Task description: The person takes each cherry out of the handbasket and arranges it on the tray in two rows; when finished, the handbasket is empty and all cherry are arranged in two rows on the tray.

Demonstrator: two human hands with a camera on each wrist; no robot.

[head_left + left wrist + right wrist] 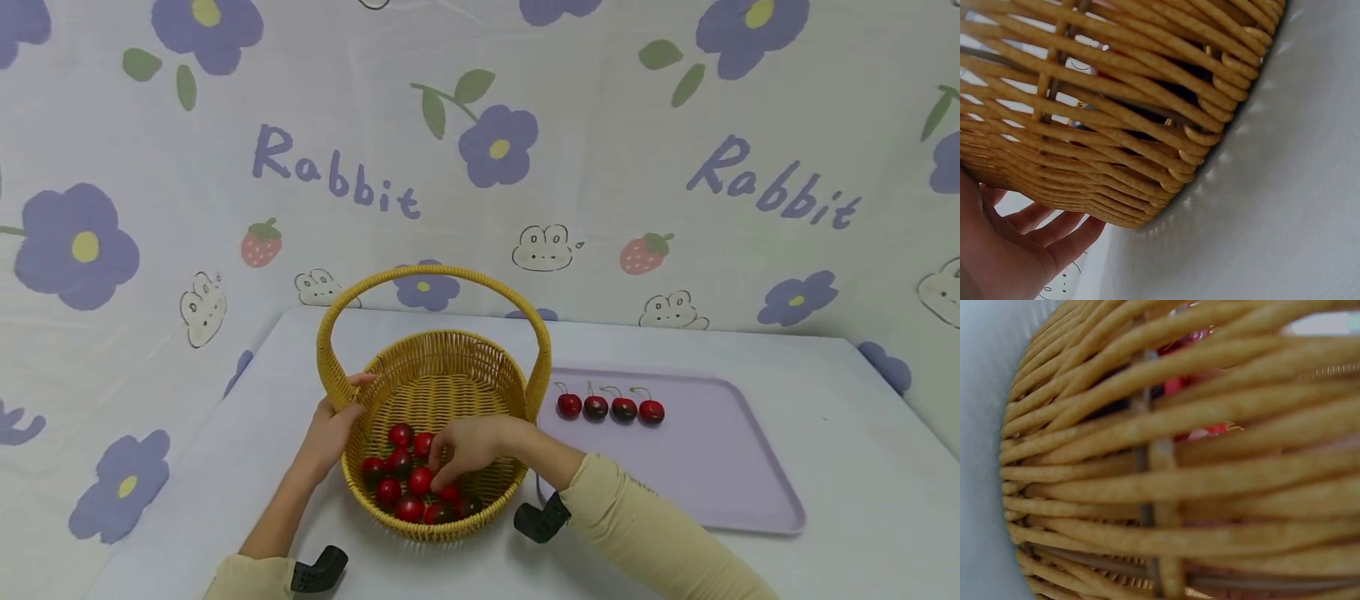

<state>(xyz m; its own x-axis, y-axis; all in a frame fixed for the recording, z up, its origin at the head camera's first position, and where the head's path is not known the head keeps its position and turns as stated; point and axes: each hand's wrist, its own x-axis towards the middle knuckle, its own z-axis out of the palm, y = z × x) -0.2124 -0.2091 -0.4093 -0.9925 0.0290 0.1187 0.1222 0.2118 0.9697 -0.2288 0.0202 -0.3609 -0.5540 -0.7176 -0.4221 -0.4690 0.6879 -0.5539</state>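
Observation:
A yellow woven basket (435, 533) with a tall arched handle stands on the table, with several dark red cherries (401, 435) gathered in its near part. At the basket's left side my left hand (330, 433) holds the rim by the handle's foot. In the left wrist view, the left hand's fingers (1075, 240) curve against the outside of the weave. My right hand (472, 446) reaches over the right rim into the basket. Its thumb and forefinger pinch at a bright red cherry (420, 480). The right wrist view shows mostly the basket wall (1210, 487), which hides the fingers.
To the right of the basket lies a light purple tray (697, 475). Several stemmed cherries (596, 407) sit in a row along its far left part. A white table (847, 433) lies beneath everything, with a patterned cloth (585, 150) hanging behind it.

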